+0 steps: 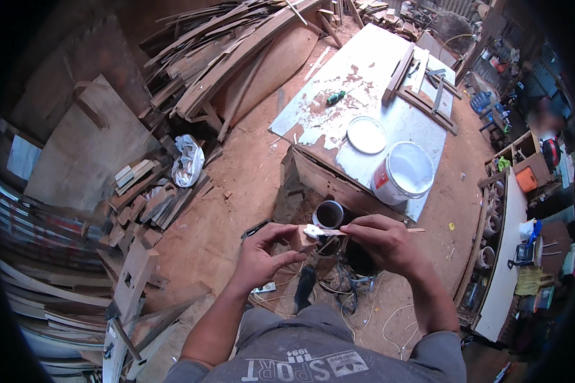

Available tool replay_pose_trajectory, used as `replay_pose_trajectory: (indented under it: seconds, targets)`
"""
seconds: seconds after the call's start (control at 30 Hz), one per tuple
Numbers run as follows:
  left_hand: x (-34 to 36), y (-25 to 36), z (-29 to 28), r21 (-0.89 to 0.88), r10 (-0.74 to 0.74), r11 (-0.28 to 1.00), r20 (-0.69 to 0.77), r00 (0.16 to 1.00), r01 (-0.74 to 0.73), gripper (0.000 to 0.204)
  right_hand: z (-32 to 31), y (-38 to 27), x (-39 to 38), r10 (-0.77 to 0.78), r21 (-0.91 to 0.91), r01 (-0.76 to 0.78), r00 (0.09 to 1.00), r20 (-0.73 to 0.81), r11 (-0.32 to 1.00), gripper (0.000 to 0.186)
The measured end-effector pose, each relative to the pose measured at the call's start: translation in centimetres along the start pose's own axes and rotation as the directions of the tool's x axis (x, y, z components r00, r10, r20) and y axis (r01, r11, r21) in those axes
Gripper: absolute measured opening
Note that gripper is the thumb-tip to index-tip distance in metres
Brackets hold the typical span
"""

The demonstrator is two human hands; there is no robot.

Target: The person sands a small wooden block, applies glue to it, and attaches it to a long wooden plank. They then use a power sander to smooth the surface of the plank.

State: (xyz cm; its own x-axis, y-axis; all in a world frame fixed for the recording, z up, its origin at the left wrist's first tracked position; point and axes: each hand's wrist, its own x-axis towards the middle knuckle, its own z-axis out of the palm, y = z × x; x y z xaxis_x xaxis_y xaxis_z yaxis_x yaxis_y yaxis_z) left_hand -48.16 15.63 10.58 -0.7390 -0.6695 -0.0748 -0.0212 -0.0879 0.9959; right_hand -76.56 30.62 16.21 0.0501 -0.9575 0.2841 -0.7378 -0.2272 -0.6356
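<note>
My left hand [265, 254] grips a small wooden block [301, 240] between thumb and fingers. A lump of white paste [312, 231] sits on the block's end. My right hand [384, 241] pinches a thin flat wooden stick [335, 233], whose tip touches the paste; its other end sticks out to the right. Just beyond my hands stands a round container [329, 214] with a pale rim and a dark inside. Farther off, an open white bucket [410, 171] holds white material, at the near edge of a whitish worktable [380, 60]. Its round lid [367, 135] lies beside it.
On the table lie a green-handled screwdriver [335, 97] and wooden frame pieces [421, 83]. Lumber is piled at the upper left [230, 51], with offcuts [137, 204] below. Cables [348, 290] trail over the floor near my feet. A cluttered bench [501, 255] runs along the right.
</note>
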Motion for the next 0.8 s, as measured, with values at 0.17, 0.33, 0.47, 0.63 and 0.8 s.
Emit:
replay_pose_trajectory:
  seconds: [0.17,0.33,0.47,0.63,0.8]
  targets:
    - [-0.3,1.2,0.0,-0.172,-0.218,0.964,-0.086,0.972,0.201,0.051,0.1,-0.7,0.1,0.134,0.28,-0.15,0.988,0.078,0.948,0.055]
    - [-0.3,-0.4,0.0,-0.414,-0.26,0.884,-0.05,0.964,0.217,0.048,2.3,-0.7,0.3,-0.002,0.082,0.008,0.997,-0.081,0.997,0.055]
    - [-0.8,-0.5,0.4,-0.622,-0.363,0.735,-0.027,0.931,0.269,0.044,3.3,-0.1,0.0,-0.16,-0.183,0.134,0.978,-0.133,0.974,0.058]
    - [-1.2,-0.7,0.4,-0.721,-0.402,0.642,-0.026,0.915,0.262,0.042,4.0,-0.7,-1.0,-0.255,-0.26,0.219,0.961,-0.111,0.94,0.059]
    - [-1.5,-0.2,1.2,-0.664,-0.399,0.702,-0.066,0.914,0.259,0.04,4.0,-0.2,-1.2,-0.142,-0.123,0.129,0.985,-0.102,0.984,0.057]
